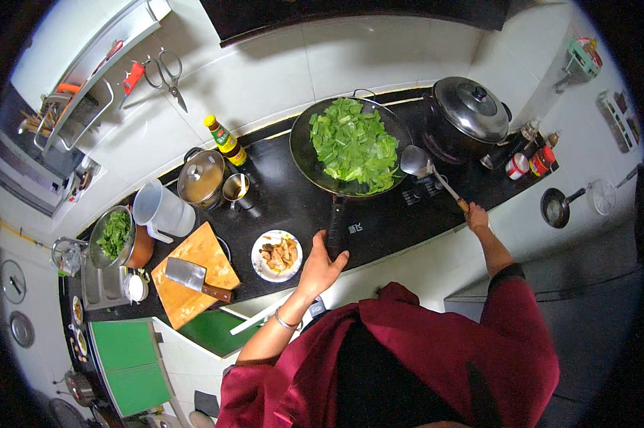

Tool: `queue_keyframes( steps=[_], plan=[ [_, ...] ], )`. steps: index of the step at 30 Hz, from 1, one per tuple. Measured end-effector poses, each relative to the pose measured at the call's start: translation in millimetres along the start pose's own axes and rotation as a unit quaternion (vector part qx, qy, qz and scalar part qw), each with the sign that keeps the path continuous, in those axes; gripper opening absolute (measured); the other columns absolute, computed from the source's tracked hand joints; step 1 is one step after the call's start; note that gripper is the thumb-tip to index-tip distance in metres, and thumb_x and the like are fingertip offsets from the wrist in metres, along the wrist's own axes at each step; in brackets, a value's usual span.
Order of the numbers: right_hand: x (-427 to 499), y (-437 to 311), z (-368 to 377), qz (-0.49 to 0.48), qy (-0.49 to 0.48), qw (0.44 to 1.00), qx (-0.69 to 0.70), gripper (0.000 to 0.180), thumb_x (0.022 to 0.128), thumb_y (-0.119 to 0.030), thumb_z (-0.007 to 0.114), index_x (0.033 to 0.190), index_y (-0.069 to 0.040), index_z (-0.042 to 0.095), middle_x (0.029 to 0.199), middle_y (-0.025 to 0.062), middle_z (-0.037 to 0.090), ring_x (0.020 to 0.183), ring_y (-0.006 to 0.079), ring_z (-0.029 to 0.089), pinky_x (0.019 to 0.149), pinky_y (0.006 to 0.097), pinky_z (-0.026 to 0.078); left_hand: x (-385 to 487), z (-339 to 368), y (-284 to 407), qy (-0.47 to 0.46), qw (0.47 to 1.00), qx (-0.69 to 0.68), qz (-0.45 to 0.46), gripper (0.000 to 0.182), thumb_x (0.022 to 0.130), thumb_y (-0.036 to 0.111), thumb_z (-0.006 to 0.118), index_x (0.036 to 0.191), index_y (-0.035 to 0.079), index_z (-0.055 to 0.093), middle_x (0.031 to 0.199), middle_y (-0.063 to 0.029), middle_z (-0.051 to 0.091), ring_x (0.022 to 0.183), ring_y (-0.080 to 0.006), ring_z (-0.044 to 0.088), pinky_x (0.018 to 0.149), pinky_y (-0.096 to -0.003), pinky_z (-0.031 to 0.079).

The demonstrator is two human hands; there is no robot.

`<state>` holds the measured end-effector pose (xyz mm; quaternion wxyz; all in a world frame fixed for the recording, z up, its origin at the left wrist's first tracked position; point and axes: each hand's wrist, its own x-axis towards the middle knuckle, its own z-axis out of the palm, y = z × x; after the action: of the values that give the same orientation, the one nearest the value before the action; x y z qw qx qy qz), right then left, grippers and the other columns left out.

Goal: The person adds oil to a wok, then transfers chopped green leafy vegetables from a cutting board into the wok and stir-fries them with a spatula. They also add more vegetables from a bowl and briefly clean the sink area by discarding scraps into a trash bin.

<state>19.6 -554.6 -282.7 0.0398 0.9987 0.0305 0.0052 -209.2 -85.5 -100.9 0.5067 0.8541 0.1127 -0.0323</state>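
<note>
My left hand (pixel 320 265) is around the end of the black handle (pixel 337 227) of a wok (pixel 303 144), thumb on the right side and fingers partly hidden. A heap of chopped leafy greens (pixel 354 142) fills much of the wok. My right hand (pixel 477 218) grips the wooden-ended handle of a metal wok spatula (pixel 417 160). The spatula's blade is at the wok's right rim, outside the greens. Left of my left hand, a white plate (pixel 257 269) holds cooked pieces that look like sliced meat (pixel 280 255).
On the left, a cleaver (pixel 186 274) lies on a wooden cutting board (pixel 215 243), near a plastic jug (pixel 159 206) and a lidded pot (pixel 201 179). A sauce bottle (pixel 225 142) and metal cup (pixel 235 190) stand behind. A large lidded pot (pixel 469 115) and jars (pixel 541 160) are right.
</note>
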Motion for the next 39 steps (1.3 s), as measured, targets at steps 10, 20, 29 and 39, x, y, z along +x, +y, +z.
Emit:
queue_keyframes(
  steps=[10, 20, 29, 39],
  plan=[
    [-54.7, -71.8, -133.1, -0.073, 0.079, 0.939, 0.327, 0.023, 0.085, -0.027, 0.049, 0.097, -0.008, 0.046, 0.074, 0.0196, 0.057, 0.07, 0.0401, 0.056, 0.058, 0.0455, 0.042, 15.8, 3.4, -12.1, 0.065, 0.997, 0.043, 0.025, 0.051, 0.075, 0.016, 0.058, 0.115, -0.008, 0.038, 0.065, -0.0212, 0.057, 0.065, -0.0322, 0.06, 0.061, -0.039, 0.046],
    [48.5, -211.1, -228.1, -0.177, 0.044, 0.953, 0.241, 0.048, 0.08, -0.013, 0.047, 0.127, -0.012, 0.039, 0.105, 0.0209, 0.056, 0.091, 0.0379, 0.055, 0.08, 0.0426, 0.045, 14.3, -8.4, -17.2, 0.042, 0.999, 0.02, 0.016, 0.046, 0.076, 0.017, 0.057, 0.113, -0.004, 0.04, 0.076, -0.0241, 0.058, 0.07, -0.0365, 0.059, 0.066, -0.0412, 0.045],
    [-40.2, -228.4, -229.5, -0.289, 0.03, 0.932, 0.218, 0.05, 0.081, -0.011, 0.046, 0.13, -0.016, 0.036, 0.08, 0.0228, 0.058, 0.072, 0.0388, 0.056, 0.065, 0.0482, 0.045, 15.5, -8.7, -17.8, 0.041, 0.998, 0.026, 0.027, 0.049, 0.076, 0.016, 0.057, 0.116, -0.005, 0.037, 0.084, -0.0273, 0.058, 0.079, -0.0399, 0.058, 0.072, -0.0426, 0.045],
    [-68.4, -206.3, -236.0, -0.285, -0.01, 0.943, 0.171, 0.05, 0.082, -0.014, 0.049, 0.131, -0.015, 0.035, 0.084, 0.0201, 0.058, 0.07, 0.0386, 0.056, 0.063, 0.0472, 0.045, 15.4, -8.5, -17.1, 0.028, 0.999, 0.016, 0.025, 0.05, 0.076, 0.016, 0.057, 0.116, -0.006, 0.036, 0.088, -0.0301, 0.056, 0.083, -0.0419, 0.057, 0.074, -0.0443, 0.044]
  ],
)
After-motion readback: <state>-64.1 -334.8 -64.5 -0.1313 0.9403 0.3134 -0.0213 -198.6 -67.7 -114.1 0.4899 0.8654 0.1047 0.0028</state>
